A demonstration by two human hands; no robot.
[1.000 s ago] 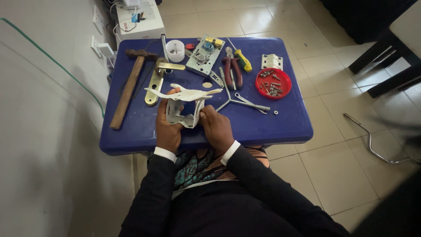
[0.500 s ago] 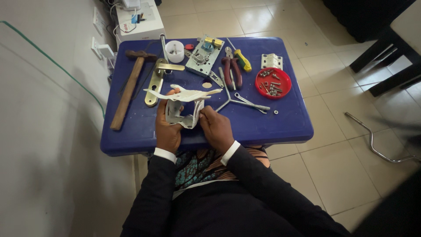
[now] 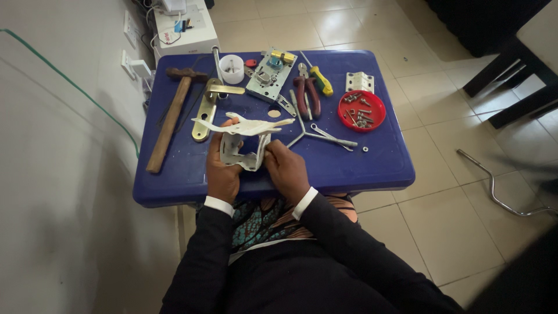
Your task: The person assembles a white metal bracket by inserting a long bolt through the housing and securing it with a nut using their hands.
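Both hands have a closed grip on the white metal bracket [image 3: 241, 139]: left hand [image 3: 222, 171] steadies its side, right hand [image 3: 286, 168] pinches the lower edge, keeping it raised above the blue worktop [image 3: 372, 168], near the brass handle plate [image 3: 208, 109].

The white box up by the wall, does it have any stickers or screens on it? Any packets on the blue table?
White box: on the floor beyond the table's far left corner, boxy, with a small blue-and-red sticker patch on top.
White wall socket plate: on the wall left of the box, flat and square.
No screens or packets show on the blue table, only tools and loose metal parts.
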